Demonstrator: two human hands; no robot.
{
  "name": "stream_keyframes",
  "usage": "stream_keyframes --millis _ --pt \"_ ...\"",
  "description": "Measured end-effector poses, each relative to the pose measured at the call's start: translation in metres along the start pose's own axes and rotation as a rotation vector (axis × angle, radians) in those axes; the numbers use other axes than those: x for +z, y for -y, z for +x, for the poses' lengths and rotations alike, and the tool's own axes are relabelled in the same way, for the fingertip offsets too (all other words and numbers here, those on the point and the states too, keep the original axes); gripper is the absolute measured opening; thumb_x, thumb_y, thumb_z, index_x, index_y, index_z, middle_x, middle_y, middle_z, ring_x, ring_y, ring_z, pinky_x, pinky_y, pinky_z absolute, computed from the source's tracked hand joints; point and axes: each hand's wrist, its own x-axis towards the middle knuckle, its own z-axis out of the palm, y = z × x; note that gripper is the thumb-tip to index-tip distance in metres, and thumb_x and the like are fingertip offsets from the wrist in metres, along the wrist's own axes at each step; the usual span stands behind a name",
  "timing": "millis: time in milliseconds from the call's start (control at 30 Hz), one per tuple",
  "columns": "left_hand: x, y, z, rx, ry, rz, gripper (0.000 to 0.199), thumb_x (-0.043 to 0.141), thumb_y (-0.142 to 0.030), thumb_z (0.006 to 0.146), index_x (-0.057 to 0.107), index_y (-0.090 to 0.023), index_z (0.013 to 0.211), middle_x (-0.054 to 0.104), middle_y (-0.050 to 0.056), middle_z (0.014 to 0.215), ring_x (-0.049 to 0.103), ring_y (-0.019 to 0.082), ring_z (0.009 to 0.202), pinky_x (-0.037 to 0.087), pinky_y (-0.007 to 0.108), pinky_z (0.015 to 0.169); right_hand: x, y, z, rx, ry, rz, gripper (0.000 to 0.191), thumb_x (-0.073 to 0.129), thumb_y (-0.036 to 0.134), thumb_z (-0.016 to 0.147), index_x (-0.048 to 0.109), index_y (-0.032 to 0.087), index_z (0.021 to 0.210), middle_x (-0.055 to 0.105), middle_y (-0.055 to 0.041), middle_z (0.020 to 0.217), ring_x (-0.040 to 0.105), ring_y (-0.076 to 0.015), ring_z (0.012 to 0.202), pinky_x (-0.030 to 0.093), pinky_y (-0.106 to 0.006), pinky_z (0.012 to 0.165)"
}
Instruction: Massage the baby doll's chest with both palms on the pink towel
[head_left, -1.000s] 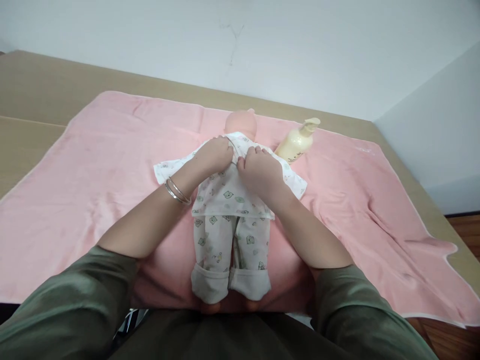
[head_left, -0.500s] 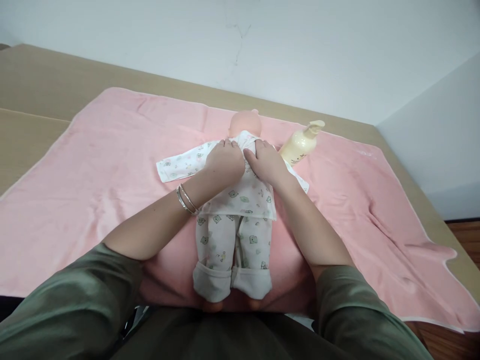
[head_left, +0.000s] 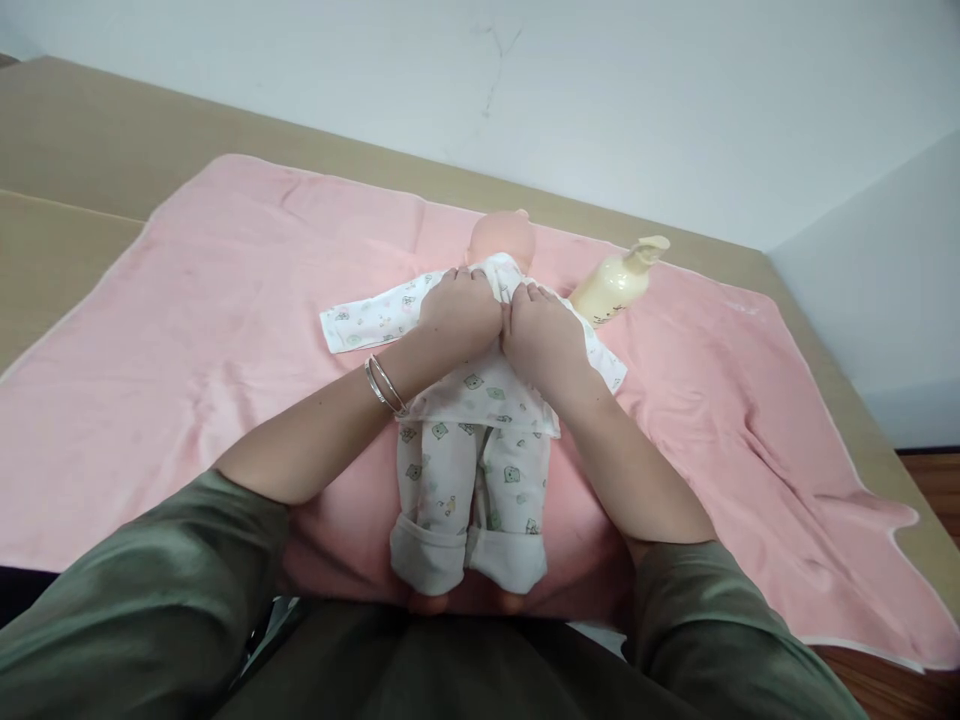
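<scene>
A doll lies on a pink blanket, its head away from me and its feet by my body. It wears a white printed shirt and matching trousers with turned-up cuffs. My left hand, with two bangles at the wrist, has its fingers closed at the upper chest of the shirt. Close beside it, my right hand is closed on the shirt's front, thumb side against my left hand. The cloth between the fingers is mostly hidden by both hands.
A cream pump bottle lies tilted on the blanket, right of the doll's shoulder. The blanket covers much of a tan table. Behind the table rises a pale wall.
The fingers of my right hand have drawn in from lying spread on the shirt to a closed grip. The whole view has shifted slightly.
</scene>
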Motion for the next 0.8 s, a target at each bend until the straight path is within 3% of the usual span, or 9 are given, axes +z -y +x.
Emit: stream_keyframes --millis 100,300,533,800 --pt "0.006 0.008 0.002 0.038 -0.058 -0.005 0.039 0.035 -0.011 0.094 0.073 -0.007 0.099 0.069 0.024 0.114 0.061 0.037 0.117 0.044 0.05 0.105 0.004 -0.006 0.005 0.009 -0.033 0.114 0.045 0.031 0.027 0.106 0.063 0.004 0.126 0.069 -0.0272 0.134 0.061 -0.0392 0.131 0.048 -0.053 0.112" --pt "0.02 0.014 0.013 -0.264 -0.173 -0.241 0.046 0.04 -0.035 0.098 0.065 -0.007 0.124 0.069 0.022 0.122 0.062 0.035 0.119 0.046 0.049 0.109 0.021 -0.029 0.026 0.039 -0.066 0.286 0.043 0.039 0.035 0.101 0.062 0.009 0.126 0.069 -0.0221 0.132 0.061 -0.0373 0.127 0.047 -0.055 0.111" --pt "0.022 0.012 0.014 -0.274 -0.174 -0.264 0.045 0.043 -0.038 0.095 0.064 -0.01 0.124 0.069 0.022 0.12 0.062 0.038 0.117 0.048 0.052 0.105 0.029 -0.032 0.032 0.009 -0.075 0.19 0.05 0.034 0.034 0.102 0.062 0.002 0.13 0.068 -0.0266 0.127 0.059 -0.0392 0.122 0.046 -0.054 0.11" --pt "0.021 0.006 0.012 -0.326 -0.161 -0.203 0.043 0.036 -0.038 0.1 0.064 -0.01 0.119 0.068 0.024 0.123 0.06 0.039 0.12 0.044 0.052 0.107 0.028 -0.029 0.033 0.019 -0.044 0.098 0.046 0.035 0.033 0.104 0.06 0.003 0.128 0.066 -0.0261 0.13 0.057 -0.0395 0.122 0.045 -0.054 0.109"
